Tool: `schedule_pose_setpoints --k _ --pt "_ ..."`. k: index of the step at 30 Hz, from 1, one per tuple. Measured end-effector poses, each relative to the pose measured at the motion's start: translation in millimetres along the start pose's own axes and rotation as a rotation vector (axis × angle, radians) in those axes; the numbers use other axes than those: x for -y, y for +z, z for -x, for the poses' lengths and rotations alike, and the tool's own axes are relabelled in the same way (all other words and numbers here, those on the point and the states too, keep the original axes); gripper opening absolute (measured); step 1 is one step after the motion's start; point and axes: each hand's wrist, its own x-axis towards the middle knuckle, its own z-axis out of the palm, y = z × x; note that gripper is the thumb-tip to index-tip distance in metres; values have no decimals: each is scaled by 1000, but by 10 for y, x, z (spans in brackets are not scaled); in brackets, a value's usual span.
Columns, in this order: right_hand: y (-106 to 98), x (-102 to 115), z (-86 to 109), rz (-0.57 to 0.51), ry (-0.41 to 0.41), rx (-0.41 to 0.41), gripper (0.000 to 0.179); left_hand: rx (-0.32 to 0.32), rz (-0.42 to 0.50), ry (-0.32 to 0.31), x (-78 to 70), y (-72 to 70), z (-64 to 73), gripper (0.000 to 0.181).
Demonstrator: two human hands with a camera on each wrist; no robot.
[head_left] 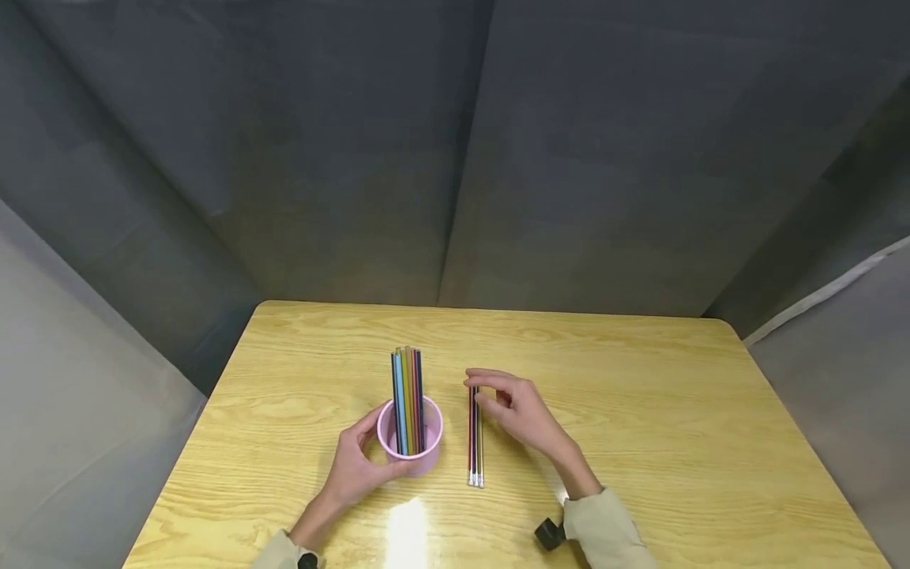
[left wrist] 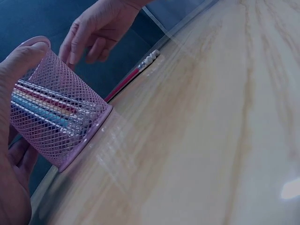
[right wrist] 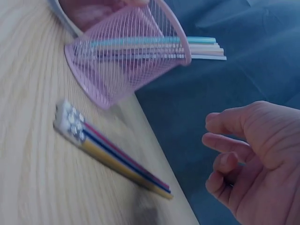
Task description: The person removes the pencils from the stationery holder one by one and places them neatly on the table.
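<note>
While the left hand [head_left: 358,468] gripped a pink mesh cup [head_left: 431,437] of pencils [head_left: 407,403], the right hand [head_left: 522,409] hovered, bent fingers apart from the thumb, over a pencil row [head_left: 475,446] alongside. The cup stood between left hand and row; rightward the table [head_left: 661,442] ran on, its far edge before dark cloth [head_left: 604,158].

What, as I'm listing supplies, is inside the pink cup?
The pink cup holds a bundle of standing pencils, with light blue, yellow, red and dark ones visible. Those in front partly cover others, so the exact number can't be told.
</note>
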Motion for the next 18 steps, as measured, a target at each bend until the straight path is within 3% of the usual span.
schedule_pose_setpoints --k 11,18 --pt "199 305 12 -165 -102 19 32 23 -4 41 10 3 -17 91" --pt "325 369 20 -187 -97 56 33 30 -4 35 4 0 -16 92"
